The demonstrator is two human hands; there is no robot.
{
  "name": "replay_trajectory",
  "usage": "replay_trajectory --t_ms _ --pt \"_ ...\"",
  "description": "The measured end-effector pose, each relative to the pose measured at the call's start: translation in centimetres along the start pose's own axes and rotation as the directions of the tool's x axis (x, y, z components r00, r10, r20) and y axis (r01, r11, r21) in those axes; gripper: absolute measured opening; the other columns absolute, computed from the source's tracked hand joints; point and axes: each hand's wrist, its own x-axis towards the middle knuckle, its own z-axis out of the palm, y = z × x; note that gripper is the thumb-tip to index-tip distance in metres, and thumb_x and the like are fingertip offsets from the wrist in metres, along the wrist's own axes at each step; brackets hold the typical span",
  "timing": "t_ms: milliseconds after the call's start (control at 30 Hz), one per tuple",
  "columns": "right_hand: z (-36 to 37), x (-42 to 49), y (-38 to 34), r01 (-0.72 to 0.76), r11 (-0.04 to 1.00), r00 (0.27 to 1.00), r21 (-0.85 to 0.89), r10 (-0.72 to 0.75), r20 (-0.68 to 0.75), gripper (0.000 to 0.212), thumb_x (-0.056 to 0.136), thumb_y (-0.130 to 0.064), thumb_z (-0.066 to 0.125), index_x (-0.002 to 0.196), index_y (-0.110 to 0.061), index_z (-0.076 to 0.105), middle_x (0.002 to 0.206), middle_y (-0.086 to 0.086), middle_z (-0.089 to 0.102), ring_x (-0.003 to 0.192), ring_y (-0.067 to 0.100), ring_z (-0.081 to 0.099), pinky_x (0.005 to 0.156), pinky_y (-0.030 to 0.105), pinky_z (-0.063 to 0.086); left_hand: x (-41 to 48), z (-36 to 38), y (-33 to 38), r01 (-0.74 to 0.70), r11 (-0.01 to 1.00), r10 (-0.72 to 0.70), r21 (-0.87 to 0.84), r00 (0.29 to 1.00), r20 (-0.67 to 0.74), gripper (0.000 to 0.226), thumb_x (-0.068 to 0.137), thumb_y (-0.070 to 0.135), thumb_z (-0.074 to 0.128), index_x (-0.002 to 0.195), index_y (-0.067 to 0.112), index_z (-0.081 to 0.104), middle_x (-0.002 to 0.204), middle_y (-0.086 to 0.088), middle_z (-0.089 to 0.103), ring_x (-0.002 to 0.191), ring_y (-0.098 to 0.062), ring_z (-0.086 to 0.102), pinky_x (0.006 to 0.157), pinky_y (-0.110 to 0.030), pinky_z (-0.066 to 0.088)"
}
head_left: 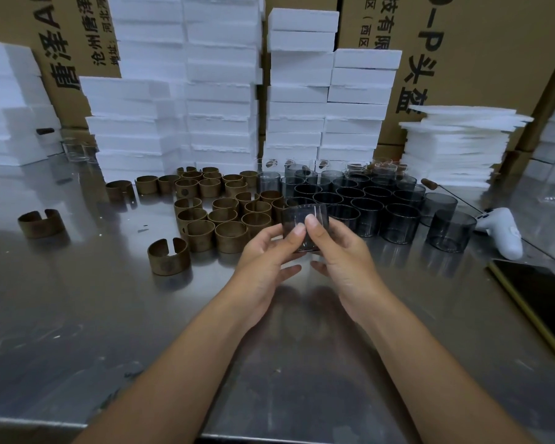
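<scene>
Smoky glass cup [302, 213], short and see-through, is held above the steel table [77, 315] just past the middle of my view, toward 12 o'clock. I see both hands on it. The left hand [266, 254] comes in from 7 o'clock and the right hand [340, 251] from 5 o'clock. Each has its thumb pressed on the near wall and its fingers curled round the sides; the thumbs almost meet. The fingertips on the far side are blurred through the glass, so their exact hold is probably a light pinch, no more than that.

At 10 o'clock from the hands stands a cluster of brass split rings [225, 216], with a lone ring [169, 256] nearer, at 9 o'clock. At 1 o'clock, dark glass cups [366, 200] stand packed in rows. Behind both, at 12 o'clock, rise white foam blocks [218, 91] against cardboard boxes [481, 59]. Foam sheets [455, 145] are stacked at 2 o'clock. A white controller [503, 232] lies at 3 o'clock, a phone [545, 296] at 4 o'clock.
</scene>
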Motion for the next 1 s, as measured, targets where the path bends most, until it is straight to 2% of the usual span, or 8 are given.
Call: replay_trajectory --t_ms 100,233,367,533,700,767,867,1000 --pt "-0.02 0.04 0.05 -0.025 0.999 0.999 -0.019 0.026 0.047 0.055 0.064 -0.059 0.063 0.103 -0.021 0.071 0.101 -0.002 0.073 0.096 0.01 0.067 0.077 0.023 0.045 0.07 -0.18 -0.01 0.014 1.0 -0.014 -0.007 0.999 0.039 0.057 0.065 0.049 0.068 0.112 0.018 0.066 0.097 0.002 0.072 0.092 -0.011 0.068 0.08 -0.029 0.049" --pt "-0.18 0.09 -0.04 0.011 1.0 0.998 0.024 -0.013 0.066 0.052 0.066 -0.056 0.062 0.103 -0.021 0.073 0.094 -0.009 0.074 0.089 0.0 0.066 0.075 0.015 0.043 0.21 -0.3 0.0 0.025 0.999 -0.023 -0.034 0.997 0.076 0.044 0.07 0.049 0.062 0.102 0.02 0.07 0.091 0.004 0.073 0.086 -0.008 0.069 0.079 -0.027 0.049" --pt "-0.34 0.28 0.04 0.0 1.0 0.994 0.025 -0.003 0.11 0.062 0.061 -0.065 0.061 0.108 -0.025 0.072 0.1 -0.008 0.074 0.099 0.005 0.062 0.083 0.027 0.039 0.26 -0.4 0.31 0.079 0.986 -0.07 -0.145 0.995 0.067 0.04 0.07 0.048 0.059 0.097 0.02 0.069 0.085 0.002 0.074 0.077 -0.007 0.07 0.074 -0.027 0.049" --pt "-0.49 0.44 0.12 -0.023 0.999 0.991 0.035 0.018 0.135 0.04 0.069 -0.064 0.059 0.094 -0.037 0.075 0.097 -0.01 0.074 0.095 0.004 0.063 0.084 0.03 0.039 0.09 -0.49 0.56 0.109 0.975 -0.097 -0.192 0.993 0.072 0.045 0.072 0.047 0.059 0.104 0.017 0.067 0.091 0.0 0.075 0.081 -0.009 0.071 0.075 -0.027 0.049" --pt "-0.2 0.49 0.17 -0.074 0.997 0.993 0.034 0.071 0.094 0.024 0.085 -0.054 0.056 0.085 -0.041 0.076 0.092 -0.011 0.074 0.087 0.001 0.064 0.081 0.029 0.04 -0.12 0.05 0.6 0.047 0.998 -0.048 -0.05 0.999 -0.021 0.048 0.069 0.053 0.059 0.105 0.022 0.067 0.097 0.0 0.074 0.085 -0.01 0.07 0.081 -0.03 0.049" --pt "-0.13 0.58 0.28 -0.114 0.993 0.991 0.035 0.111 0.071 0.027 0.09 -0.05 0.053 0.079 -0.04 0.076 0.088 -0.011 0.074 0.081 -0.001 0.065 0.081 0.028 0.041 -0.07 0.16 0.38 -0.016 0.999 0.019 0.029 0.997 -0.077 0.052 0.072 0.053 0.06 0.117 0.028 0.06 0.106 0.0 0.073 0.096 -0.016 0.069 0.085 -0.033 0.049" --pt "-0.21 0.73 0.34 -0.173 0.984 0.984 0.03 0.172 0.039 0.033 0.09 -0.05 0.054 0.078 -0.028 0.076 0.084 -0.008 0.075 0.079 0.002 0.067 0.081 0.029 0.045 -0.16 0.18 0.38 -0.081 0.989 0.093 0.122 0.991 -0.097 0.043 0.082 0.053 0.056 0.123 0.039 0.055 0.109 0.007 0.071 0.105 -0.014 0.065 0.085 -0.032 0.049" --pt "-0.36 0.78 0.42 -0.254 0.966 0.967 0.057 0.253 0.02 0.037 0.091 -0.05 0.054 0.087 -0.019 0.072 0.082 -0.003 0.075 0.084 0.011 0.069 0.083 0.029 0.049 -0.15 0.26 0.42 -0.082 0.978 0.096 0.19 0.993 -0.067 0.076 0.066 0.065 0.055 0.136 0.035 0.049 0.123 0.009 0.063 0.111 -0.007 0.06 0.083 -0.027 0.048"
